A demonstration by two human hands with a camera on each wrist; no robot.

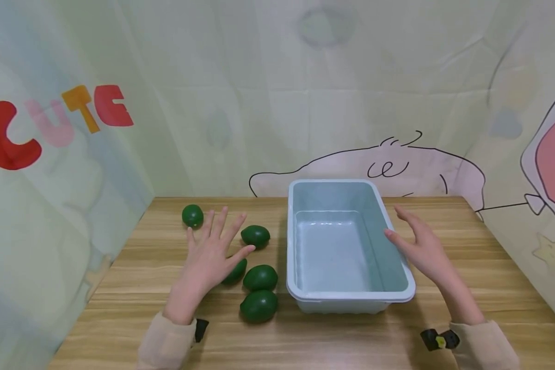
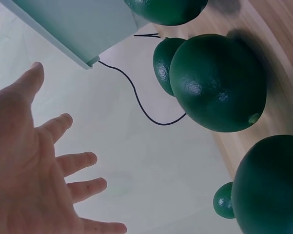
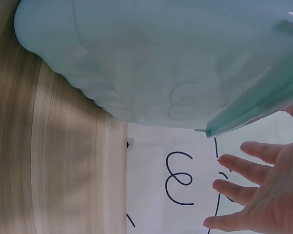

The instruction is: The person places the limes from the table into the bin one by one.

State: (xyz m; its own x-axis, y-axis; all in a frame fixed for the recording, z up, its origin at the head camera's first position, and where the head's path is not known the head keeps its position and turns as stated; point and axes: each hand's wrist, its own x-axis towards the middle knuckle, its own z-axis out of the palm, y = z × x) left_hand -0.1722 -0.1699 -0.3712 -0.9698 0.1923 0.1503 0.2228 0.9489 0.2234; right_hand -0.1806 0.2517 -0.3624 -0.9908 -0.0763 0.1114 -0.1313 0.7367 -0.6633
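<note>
Several glossy dark green, lime-shaped fruits lie on the wooden table to the left of a pale blue plastic basin (image 1: 351,296). My left hand (image 1: 208,262) is held over them with fingers spread and nothing in its grasp. It partly covers one fruit (image 1: 236,271). Two fruits (image 1: 260,278) sit close together at its right, and another fruit (image 1: 256,236) is just beyond the thumb tip. In the left wrist view the palm (image 2: 29,165) faces the fruits, apart from them. My right hand (image 1: 423,252), fingers extended, is beside the basin's right rim; whether the thumb touches it, I cannot tell.
A lone fruit (image 1: 192,216) lies near the table's back left. The basin's inside floor (image 1: 333,257) shows bare. Behind the wooden table (image 1: 333,344) hangs a printed cloth (image 1: 240,103) with cartoon drawings, and it also runs along both sides.
</note>
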